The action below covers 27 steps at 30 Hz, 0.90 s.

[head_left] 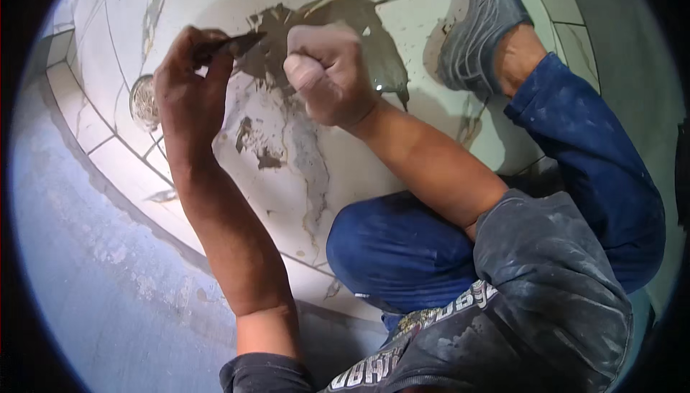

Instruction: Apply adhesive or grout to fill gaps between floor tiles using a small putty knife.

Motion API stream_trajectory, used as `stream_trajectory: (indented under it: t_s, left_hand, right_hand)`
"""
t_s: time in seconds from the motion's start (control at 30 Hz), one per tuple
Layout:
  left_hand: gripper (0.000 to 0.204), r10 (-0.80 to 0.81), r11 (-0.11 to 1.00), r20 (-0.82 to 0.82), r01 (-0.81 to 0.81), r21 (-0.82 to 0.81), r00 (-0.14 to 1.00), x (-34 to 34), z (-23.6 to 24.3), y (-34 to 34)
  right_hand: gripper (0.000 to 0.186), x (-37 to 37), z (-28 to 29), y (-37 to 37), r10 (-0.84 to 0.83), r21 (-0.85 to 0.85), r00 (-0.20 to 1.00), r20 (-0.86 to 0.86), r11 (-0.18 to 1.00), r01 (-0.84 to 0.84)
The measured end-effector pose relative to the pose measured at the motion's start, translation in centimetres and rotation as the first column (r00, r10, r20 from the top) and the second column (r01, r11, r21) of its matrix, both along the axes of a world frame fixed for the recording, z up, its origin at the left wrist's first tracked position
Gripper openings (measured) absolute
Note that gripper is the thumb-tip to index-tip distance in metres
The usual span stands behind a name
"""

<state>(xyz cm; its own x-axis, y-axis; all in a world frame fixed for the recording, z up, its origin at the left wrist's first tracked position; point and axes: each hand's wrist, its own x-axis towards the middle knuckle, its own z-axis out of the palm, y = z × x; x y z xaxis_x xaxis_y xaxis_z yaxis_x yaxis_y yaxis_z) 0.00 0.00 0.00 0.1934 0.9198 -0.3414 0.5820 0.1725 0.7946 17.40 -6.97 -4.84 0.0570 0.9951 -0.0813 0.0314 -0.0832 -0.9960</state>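
My left hand [190, 88] is closed, with a dark, flat, pointed piece [248, 42] pinched between thumb and fingers. Its tip points right, over the wet patch. What kind of thing it is does not show clearly. Close by on the right, my right hand [327, 73] is curled into a fist above the same patch; anything inside it is hidden by the fingers. Beneath both hands, a wet grey-brown smear [384, 55] of what looks like grout or cement slurry spreads over white marble-patterned floor tiles [359, 156]. A smaller grey splatter [262, 149] lies nearer to me.
A round patterned piece [144, 102], perhaps a drain cover, is beside my left wrist. Tiled skirting [108, 156] curves along the left wall [86, 249]. My grey shoe [485, 30] rests on the tiles at the far right, and my bent knee [388, 249] is near the middle.
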Motion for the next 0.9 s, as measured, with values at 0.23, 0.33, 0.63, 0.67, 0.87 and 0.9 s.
stream_trajectory:
  t_s: [0.23,0.33,0.63,0.67,0.87,0.9]
  left_hand:
    - [0.013,-0.005,0.891,-0.007,0.008,0.453,1.0,1.8,-3.1,6.6]
    - [0.011,-0.021,0.879,-0.017,0.027,0.475,1.0,1.5,-3.0,6.3]
    - [0.01,-0.178,0.966,-0.111,0.195,0.17,0.978,2.1,-4.0,6.6]
    - [0.01,-0.11,0.969,-0.14,0.137,0.203,0.984,2.3,-4.3,6.5]
    - [0.014,-0.076,0.909,0.171,-0.002,0.417,0.982,3.4,-4.8,7.5]
    - [0.014,-0.082,0.909,0.182,-0.001,0.416,0.98,4.1,-4.7,7.7]
  right_hand:
    - [0.03,2.4,-2.1,7.8,0.02,0.428,0.999,0.034,0.903,-0.032]
    - [0.029,1.5,-4.0,7.3,-0.024,0.328,0.999,0.041,0.945,0.009]
    - [0.028,3.4,-2.5,7.2,-0.054,0.234,0.997,-0.049,0.97,0.065]
    - [0.027,3.7,-2.9,6.9,-0.077,0.217,0.993,-0.094,0.972,0.095]
    - [0.022,8.2,-0.1,7.3,-0.206,0.215,0.951,-0.23,0.943,0.256]
    - [0.023,9.8,1.2,7.5,-0.204,0.181,0.913,-0.352,0.943,0.281]
